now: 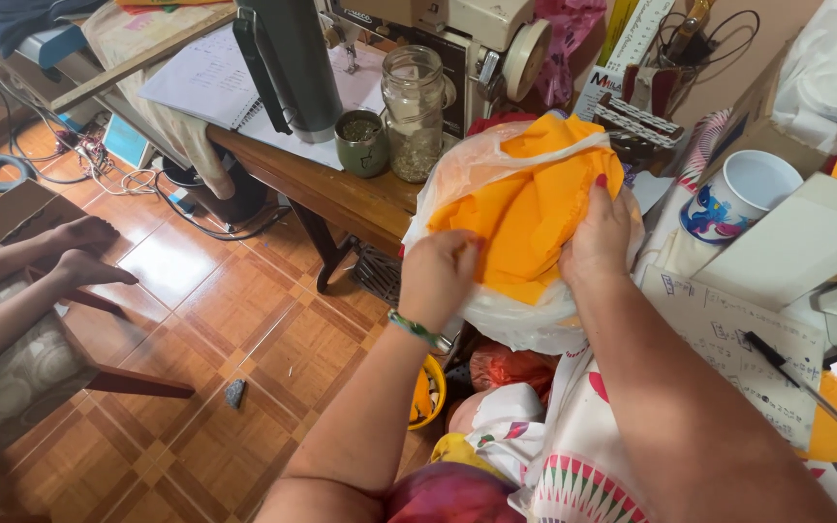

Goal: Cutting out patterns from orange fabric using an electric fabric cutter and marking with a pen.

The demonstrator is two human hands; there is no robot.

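Note:
A clear plastic bag bulges with folded orange fabric in front of me, at the edge of a cluttered table. My left hand grips the bag's lower left side, fingers curled into the plastic and cloth. My right hand presses on the orange fabric at the bag's right side, fingers bent over it. A green beaded bracelet circles my left wrist.
A wooden sewing table carries a sewing machine, a glass jar, a green cup and a dark flask. A white mug, papers and a pen lie right. Another person's feet rest at left above the tiled floor.

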